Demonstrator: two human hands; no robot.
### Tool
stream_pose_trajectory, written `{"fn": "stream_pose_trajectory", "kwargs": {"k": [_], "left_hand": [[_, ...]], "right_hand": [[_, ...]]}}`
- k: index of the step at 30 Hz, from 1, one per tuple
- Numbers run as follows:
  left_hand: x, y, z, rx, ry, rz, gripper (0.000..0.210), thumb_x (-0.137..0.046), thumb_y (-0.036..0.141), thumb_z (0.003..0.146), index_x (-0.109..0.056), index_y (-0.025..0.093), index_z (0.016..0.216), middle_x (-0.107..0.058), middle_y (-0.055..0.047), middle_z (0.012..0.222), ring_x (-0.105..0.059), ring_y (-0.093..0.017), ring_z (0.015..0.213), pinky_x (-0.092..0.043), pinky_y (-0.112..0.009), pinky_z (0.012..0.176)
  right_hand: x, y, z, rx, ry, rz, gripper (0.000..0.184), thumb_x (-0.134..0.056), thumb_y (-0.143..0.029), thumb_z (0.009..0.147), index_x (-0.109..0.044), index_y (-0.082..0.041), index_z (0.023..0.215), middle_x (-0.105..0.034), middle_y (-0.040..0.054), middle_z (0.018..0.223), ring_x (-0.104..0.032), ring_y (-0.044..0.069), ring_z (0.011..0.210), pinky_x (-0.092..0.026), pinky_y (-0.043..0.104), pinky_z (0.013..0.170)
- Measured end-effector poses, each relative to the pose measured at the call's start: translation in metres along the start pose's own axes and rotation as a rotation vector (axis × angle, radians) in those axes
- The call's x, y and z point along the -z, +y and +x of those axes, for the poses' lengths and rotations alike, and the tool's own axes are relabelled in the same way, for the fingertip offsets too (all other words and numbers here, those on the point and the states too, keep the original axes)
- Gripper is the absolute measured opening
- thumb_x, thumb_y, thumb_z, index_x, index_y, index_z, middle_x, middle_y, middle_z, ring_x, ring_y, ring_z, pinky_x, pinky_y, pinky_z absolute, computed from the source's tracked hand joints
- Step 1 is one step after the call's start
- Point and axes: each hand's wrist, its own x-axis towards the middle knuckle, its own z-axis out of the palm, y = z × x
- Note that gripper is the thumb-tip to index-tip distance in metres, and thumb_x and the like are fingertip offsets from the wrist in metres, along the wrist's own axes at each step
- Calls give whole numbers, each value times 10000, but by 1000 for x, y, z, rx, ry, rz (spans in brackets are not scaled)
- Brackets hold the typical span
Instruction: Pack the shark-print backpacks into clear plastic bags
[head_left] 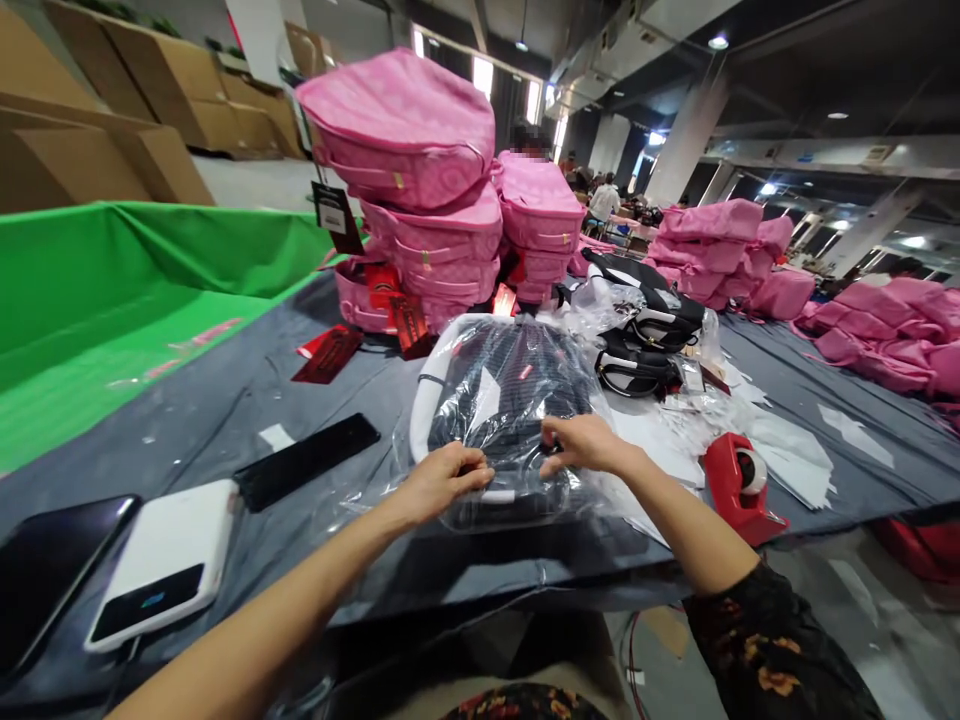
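A black and white backpack [431, 395] lies in front of me inside a clear plastic bag [517, 385]. My left hand [448, 480] is closed, its fingertips pinching the plastic near the bag's close edge. Over the bag's right side, my right hand [583, 443] has its fingers curved, with a gap between thumb and forefinger. Whether its fingertips touch the plastic is hard to make out. White paper sheets [652, 435] lie to the right of the bag, beside a red tape dispenser [742, 490].
Pink backpacks [420, 180] with red tags are stacked behind the bag. More black and white backpacks [645, 310] lie at the back right. A white power bank [169, 565], a black phone [307, 460] and a dark tablet-like device [56, 570] lie left. Green sheeting [150, 280] lines the left side.
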Motion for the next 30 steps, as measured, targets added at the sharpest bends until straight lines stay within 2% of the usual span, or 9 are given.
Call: {"fn": "stream_pose_trajectory", "kwargs": {"k": [3, 5, 10, 13, 16, 20, 24, 27, 30], "left_hand": [[0, -4, 1, 1, -11, 17, 388, -488, 534, 804, -567, 205, 613, -517, -6, 674, -511, -195, 719, -374, -288, 652], [0, -6, 2, 10, -15, 27, 377, -492, 517, 813, -569, 202, 620, -523, -8, 691, -521, -197, 740, -380, -290, 670], [-2, -7, 0, -38, 13, 70, 347, -519, 470, 869, -597, 200, 666, -560, -11, 708, -538, -199, 761, -394, -295, 693], [3, -7, -17, -219, 97, 182, 239, -538, 408, 934, -670, 210, 913, -651, -16, 812, -580, -209, 854, -423, -337, 830], [16, -12, -44, -388, 255, 474, 190, -539, 307, 981, -645, 231, 1118, -701, -20, 903, -595, -218, 962, -326, -436, 1030], [33, -24, -62, -427, 426, 696, 172, -518, 282, 1007, -661, 238, 921, -707, 4, 830, -594, -205, 927, -269, -445, 1033], [35, -36, -48, -301, 424, 621, 145, -539, 282, 987, -676, 247, 955, -719, -6, 855, -599, -202, 921, -290, -442, 1019], [31, -42, -35, -184, 344, 456, 158, -547, 307, 966, -677, 252, 1037, -728, -20, 929, -613, -204, 938, -311, -450, 1015], [31, -47, -30, -126, 283, 348, 213, -533, 388, 949, -694, 258, 1001, -739, -26, 978, -623, -219, 973, -318, -463, 1025]], "right_hand": [[-4, 5, -21, -177, 189, 13, 300, -827, -380, 800, -562, -241, 819, -506, -75, 606, -457, 119, 559, -226, 226, 554], [-10, -2, -35, -129, 247, 85, 264, -787, -341, 850, -551, -228, 821, -549, -63, 669, -487, 115, 597, -267, 221, 579], [-33, -23, -32, 25, 62, 68, 478, -908, -475, 676, -535, -218, 829, -581, -41, 803, -520, 135, 732, -235, 231, 586], [-36, -21, -19, 22, -51, 32, 546, -886, -582, 649, -518, -221, 831, -569, -46, 787, -511, 141, 711, -197, 247, 569], [-33, -15, -15, 29, -92, 27, 554, -882, -592, 648, -517, -225, 845, -586, -46, 781, -537, 154, 719, -190, 250, 570], [-36, -12, -16, 25, -49, 34, 548, -897, -566, 641, -520, -222, 840, -614, -33, 796, -563, 170, 733, -202, 247, 577], [-46, -19, -30, 62, 159, 88, 468, -900, -472, 688, -545, -216, 853, -628, 5, 843, -579, 189, 769, -313, 250, 600], [-48, -11, -75, 123, 465, 213, 251, -732, -422, 884, -595, -218, 937, -652, 46, 894, -605, 204, 826, -448, 294, 708], [-39, 29, -146, -136, 800, 241, 267, -580, -470, 960, -636, -217, 900, -655, 47, 805, -594, 197, 725, -460, 302, 687]]}}
